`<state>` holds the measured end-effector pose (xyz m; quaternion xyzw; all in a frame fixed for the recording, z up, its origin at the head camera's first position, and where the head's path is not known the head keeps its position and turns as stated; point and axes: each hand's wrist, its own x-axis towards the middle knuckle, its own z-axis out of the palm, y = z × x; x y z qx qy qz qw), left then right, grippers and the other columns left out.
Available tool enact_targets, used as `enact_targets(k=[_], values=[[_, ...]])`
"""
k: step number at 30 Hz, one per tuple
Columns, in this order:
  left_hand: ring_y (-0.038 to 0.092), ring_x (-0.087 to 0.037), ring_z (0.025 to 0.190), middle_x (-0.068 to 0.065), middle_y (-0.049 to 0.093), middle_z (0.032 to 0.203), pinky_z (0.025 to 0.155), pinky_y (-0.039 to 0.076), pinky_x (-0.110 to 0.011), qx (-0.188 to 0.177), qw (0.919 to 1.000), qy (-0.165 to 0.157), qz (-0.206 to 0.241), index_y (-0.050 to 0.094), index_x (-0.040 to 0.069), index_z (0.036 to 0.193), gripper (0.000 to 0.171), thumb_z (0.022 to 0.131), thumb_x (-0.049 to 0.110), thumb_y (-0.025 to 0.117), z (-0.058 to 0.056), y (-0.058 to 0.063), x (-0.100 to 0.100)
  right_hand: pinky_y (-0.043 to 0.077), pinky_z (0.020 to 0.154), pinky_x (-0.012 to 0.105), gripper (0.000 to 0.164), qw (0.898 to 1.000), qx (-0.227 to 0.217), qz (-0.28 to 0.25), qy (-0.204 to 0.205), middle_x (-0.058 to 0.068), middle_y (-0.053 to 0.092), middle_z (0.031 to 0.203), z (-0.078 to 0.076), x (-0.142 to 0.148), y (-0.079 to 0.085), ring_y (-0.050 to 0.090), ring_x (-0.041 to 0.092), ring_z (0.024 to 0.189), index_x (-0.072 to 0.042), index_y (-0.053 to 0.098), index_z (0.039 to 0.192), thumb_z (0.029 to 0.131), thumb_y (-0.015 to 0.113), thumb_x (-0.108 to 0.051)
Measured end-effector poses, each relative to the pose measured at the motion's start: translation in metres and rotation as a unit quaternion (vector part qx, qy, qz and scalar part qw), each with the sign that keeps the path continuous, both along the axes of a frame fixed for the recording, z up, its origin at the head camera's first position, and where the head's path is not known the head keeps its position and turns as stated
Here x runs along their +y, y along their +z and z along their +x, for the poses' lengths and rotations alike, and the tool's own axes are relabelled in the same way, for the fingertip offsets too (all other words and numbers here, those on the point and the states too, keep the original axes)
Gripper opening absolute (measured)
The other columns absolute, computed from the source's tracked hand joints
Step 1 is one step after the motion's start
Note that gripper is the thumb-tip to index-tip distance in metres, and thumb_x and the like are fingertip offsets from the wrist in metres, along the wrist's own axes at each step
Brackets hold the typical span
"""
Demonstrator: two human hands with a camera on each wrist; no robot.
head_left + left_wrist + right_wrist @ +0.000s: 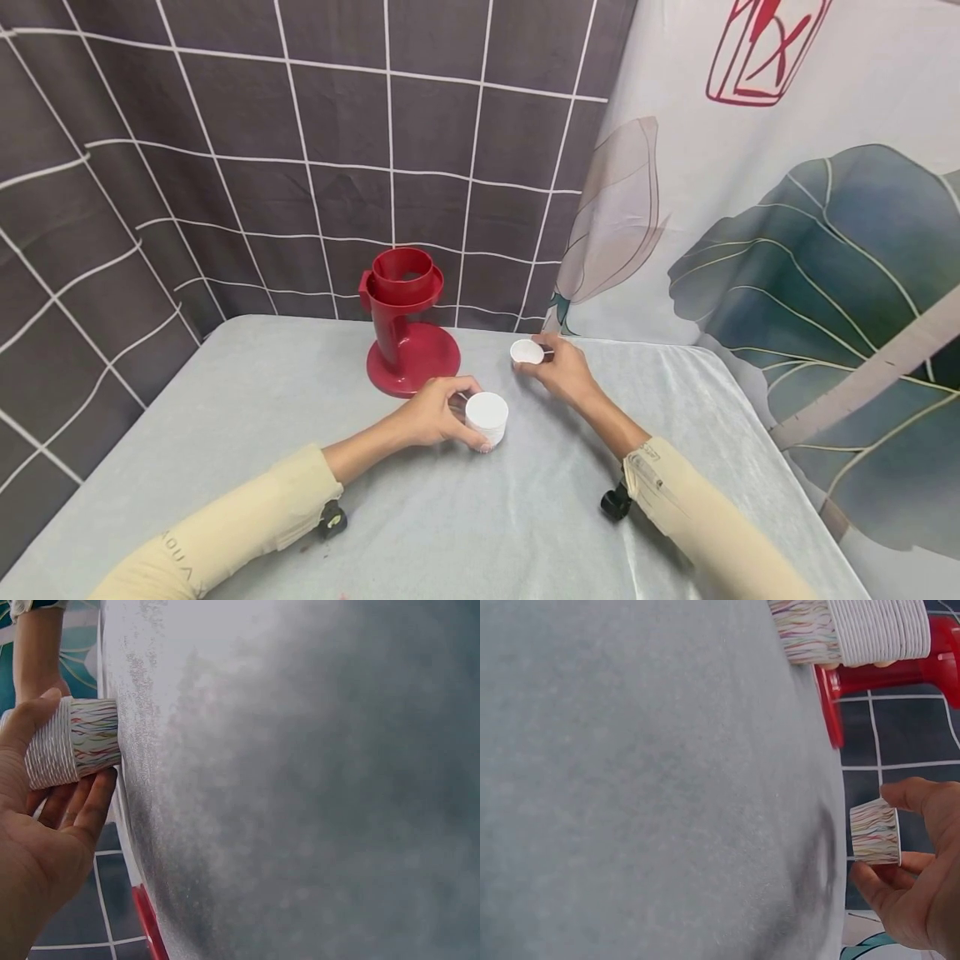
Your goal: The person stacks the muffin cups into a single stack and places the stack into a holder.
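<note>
A stack of white paper cups [487,417] stands upright on the cloth, rims up, gripped around its side by the thumb and fingers of my left hand [442,411]. Coloured wavy lines show on the lowest cup [96,733] in the left wrist view. Farther back and to the right, my right hand [562,367] pinches a single paper cup [527,352] between thumb and fingers. That cup is upright, its base close over the cloth, and has the same wavy-line pattern [875,834].
Behind my left hand stands a red plastic holder [405,321] with a round base and a ring-shaped top. Pale grey cloth [450,517] covers the table. A dark gridded curtain [337,125] and a white printed curtain [675,167] hang along the back edge.
</note>
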<state>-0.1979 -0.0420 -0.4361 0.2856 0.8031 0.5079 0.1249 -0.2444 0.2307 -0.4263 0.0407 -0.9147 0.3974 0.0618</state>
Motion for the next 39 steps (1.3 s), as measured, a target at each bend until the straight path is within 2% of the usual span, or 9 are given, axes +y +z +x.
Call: enact_targets(k=[10,16,31,39], values=[[0.078,-0.014,0.098,-0.006,0.080,0.111,0.090,0.064,-0.028,-0.002,1.0000,-0.001,0.006,0.078,0.011,0.114,0.045,0.078,0.018,0.104,0.000,0.000,0.000,0.065,0.105,0.052,0.069,1.000,0.005,-0.011,0.021,0.026,0.072,0.148,0.015,-0.002,0.009,0.079,0.043,0.124,0.005,0.066,0.150,0.092,0.090,-0.024],[0.078,-0.014,0.100,-0.005,0.080,0.112,0.091,0.064,-0.029,-0.002,1.0000,0.000,0.003,0.078,0.012,0.114,0.045,0.078,0.019,0.103,0.000,0.000,0.000,0.066,0.103,0.051,0.066,0.999,0.019,-0.019,0.041,0.026,0.075,0.142,0.023,-0.004,0.012,0.080,0.042,0.121,0.005,0.067,0.148,0.092,0.090,-0.023],[0.078,-0.014,0.097,-0.007,0.079,0.112,0.087,0.064,-0.023,-0.011,0.9998,-0.009,0.017,0.076,0.009,0.113,0.045,0.078,0.016,0.103,0.001,0.001,0.000,0.068,0.101,0.048,0.068,0.999,0.002,-0.023,0.048,0.020,0.076,0.141,0.043,-0.006,0.026,0.080,0.038,0.123,-0.002,0.067,0.151,0.094,0.090,-0.032],[0.077,-0.011,0.094,-0.005,0.081,0.107,0.087,0.063,-0.025,0.002,0.9998,-0.007,0.017,0.077,0.010,0.111,0.044,0.077,0.014,0.105,-0.001,-0.002,0.001,0.069,0.098,0.043,0.065,0.997,0.005,-0.041,0.065,0.019,0.077,0.139,0.053,-0.005,0.032,0.081,0.036,0.118,-0.003,0.068,0.150,0.095,0.090,-0.028]])
